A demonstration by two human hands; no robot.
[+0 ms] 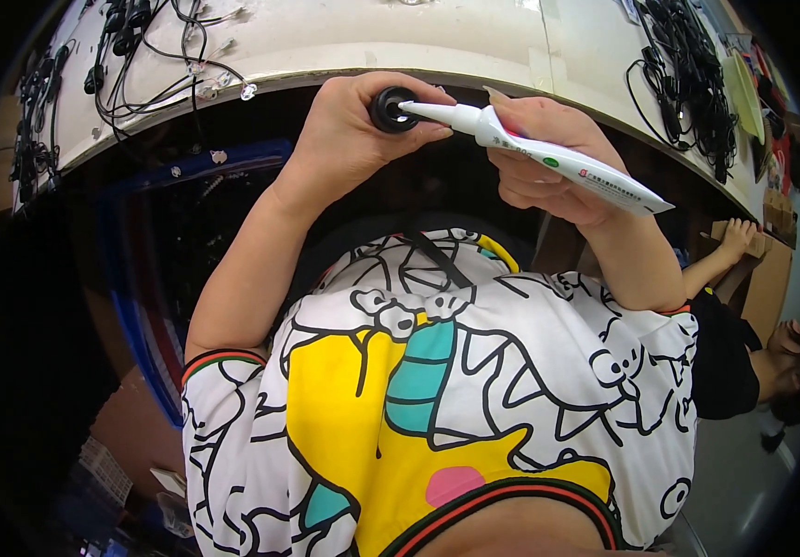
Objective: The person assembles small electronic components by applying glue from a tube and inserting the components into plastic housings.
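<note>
My left hand is closed round a black cylindrical part, whose round open end faces up and to the right. A white glue tube with a long nozzle lies in my right hand, the fingers wrapped round its body. The tip of the nozzle reaches the rim of the black part's opening; whether it goes inside I cannot tell. Both hands are in front of the near edge of the white table.
Black cables with small clear connectors lie at the table's left. Bundled black cables lie at its right. A blue tray is below on the left. Another person's hand rests on a cardboard box at right.
</note>
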